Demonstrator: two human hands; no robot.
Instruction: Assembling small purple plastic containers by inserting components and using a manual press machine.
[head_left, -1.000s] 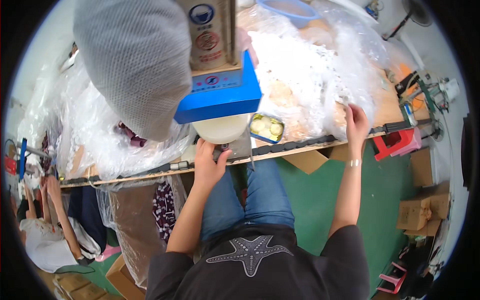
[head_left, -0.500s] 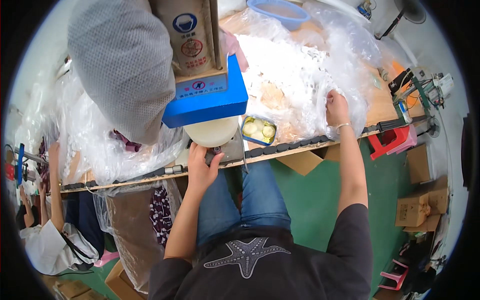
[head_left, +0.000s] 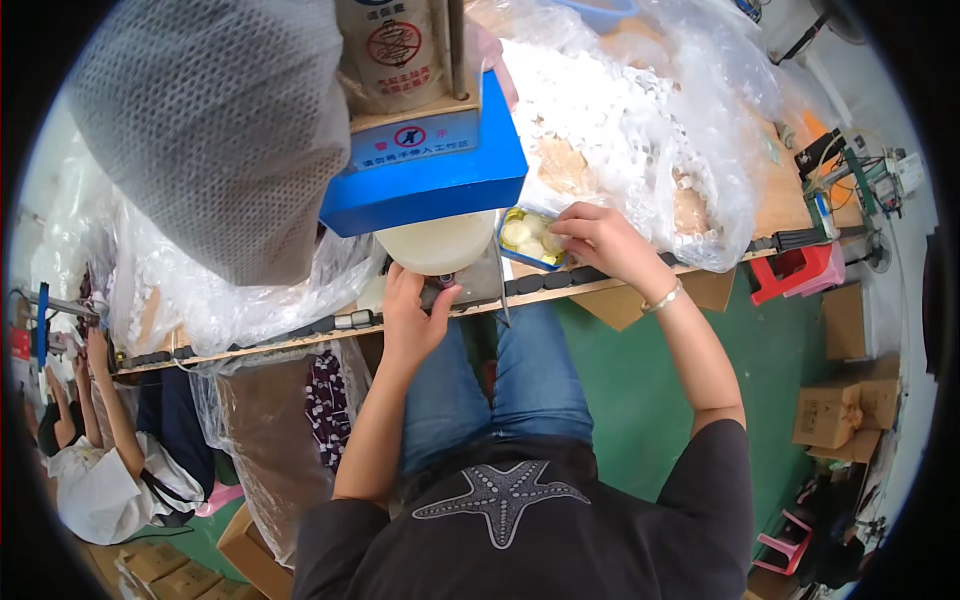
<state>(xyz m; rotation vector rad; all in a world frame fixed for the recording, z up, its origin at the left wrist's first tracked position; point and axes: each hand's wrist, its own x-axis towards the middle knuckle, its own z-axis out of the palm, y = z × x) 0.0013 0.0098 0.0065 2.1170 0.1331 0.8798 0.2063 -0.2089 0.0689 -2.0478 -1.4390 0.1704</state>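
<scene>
My left hand [head_left: 412, 318] is closed at the table edge, beneath the pale round cover [head_left: 440, 243] of a blue-fronted machine [head_left: 430, 190]. Between its thumb and fingers shows a small dark purple piece [head_left: 441, 284]; much of it is hidden. My right hand [head_left: 606, 241] is over a small blue tray [head_left: 511, 256], its fingers bunched at the tray's right side. Pale yellowish round pieces [head_left: 518, 236] lie in the tray. Whatever those fingers pinch is too small to make out.
A heap of small white parts [head_left: 620, 130] lies in clear plastic sheeting beyond the tray. A grey mesh-textured cover [head_left: 220, 140] hangs close on the left. Under the table stands a plastic-lined box [head_left: 260, 420] near dark patterned pieces [head_left: 327, 400]. Another person [head_left: 110, 480] works at far left.
My right hand has moved left and nearer, from the white heap to the small tray. The left hand stays under the machine with the dark piece. The view has shifted slightly.
</scene>
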